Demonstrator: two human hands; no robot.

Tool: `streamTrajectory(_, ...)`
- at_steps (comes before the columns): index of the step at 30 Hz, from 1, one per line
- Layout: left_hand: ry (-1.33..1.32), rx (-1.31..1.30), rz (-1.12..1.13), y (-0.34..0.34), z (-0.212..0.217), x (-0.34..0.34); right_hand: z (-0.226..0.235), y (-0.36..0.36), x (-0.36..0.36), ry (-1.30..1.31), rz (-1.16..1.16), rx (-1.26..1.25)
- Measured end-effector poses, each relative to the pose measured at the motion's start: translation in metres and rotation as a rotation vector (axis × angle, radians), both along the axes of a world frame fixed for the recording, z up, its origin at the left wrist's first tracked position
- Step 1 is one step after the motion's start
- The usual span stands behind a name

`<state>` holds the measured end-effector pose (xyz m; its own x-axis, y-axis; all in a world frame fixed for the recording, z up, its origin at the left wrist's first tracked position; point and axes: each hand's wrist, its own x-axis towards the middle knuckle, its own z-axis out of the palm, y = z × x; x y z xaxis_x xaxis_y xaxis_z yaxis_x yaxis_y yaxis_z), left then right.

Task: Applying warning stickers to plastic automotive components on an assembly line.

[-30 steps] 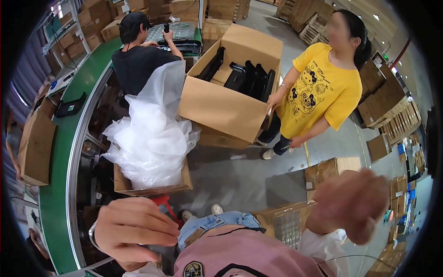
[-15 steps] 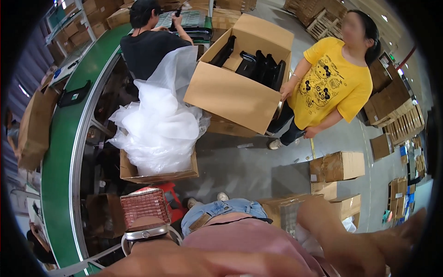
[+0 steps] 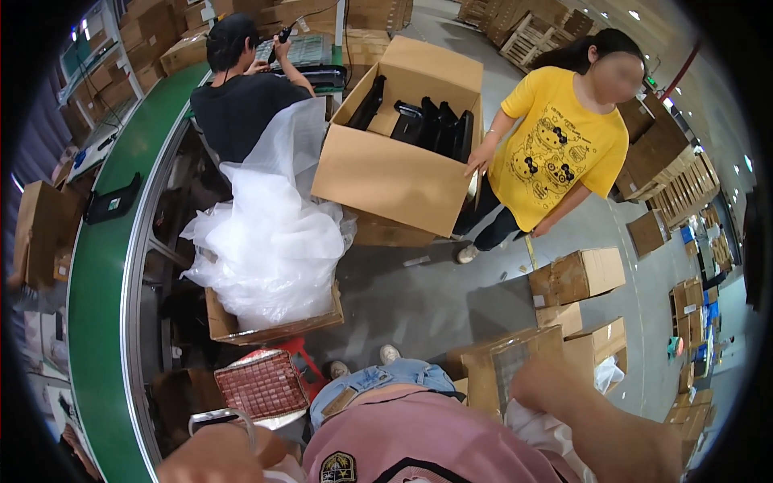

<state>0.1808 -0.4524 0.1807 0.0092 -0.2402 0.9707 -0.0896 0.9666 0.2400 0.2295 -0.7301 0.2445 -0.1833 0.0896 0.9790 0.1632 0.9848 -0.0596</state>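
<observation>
My left hand (image 3: 213, 456) is raised close to the lower edge, below a wrist with a watch (image 3: 219, 416). It is smeared and cut off, so its fingers cannot be made out. At the lower right, my right forearm (image 3: 576, 406) is bent, and the hand at its end runs off the lower edge with its fingers hidden. Nothing held shows in either hand. Nearest to my left hand is a seat with a red woven cover (image 3: 262, 385). Beyond it, a carton (image 3: 278, 328) overflows with white foam wrapping sheets (image 3: 270, 241).
An open carton (image 3: 390, 173) holds several black plastic parts (image 3: 435, 125). A person in yellow (image 3: 555, 145) touches its right side. Another person (image 3: 250, 113) works with a handheld tool beside the green conveyor (image 3: 101, 322). Closed cartons (image 3: 576, 282) stand at the right.
My left hand has drawn back toward the lower left. My right arm has lowered, and its blurred fingers have left the right side. The view has shifted slightly; the person in yellow has turned their head.
</observation>
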Motion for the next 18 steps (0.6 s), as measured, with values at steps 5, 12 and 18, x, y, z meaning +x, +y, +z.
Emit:
streamTrajectory(5,0.042,0.528,0.301,0.019,-0.067,0.0,-0.07,0.089,0.006,0.067,-0.013,-0.473)
streamTrajectory(12,0.872,1.784,1.465,0.056,-0.232,-0.079,-0.195,0.074,0.058,0.34,-0.736,-1.519)
streamTrajectory(18,0.552,2.357,1.08,0.084,-0.408,-0.155,-0.482,-0.011,0.019,0.1,-1.137,-2.335)
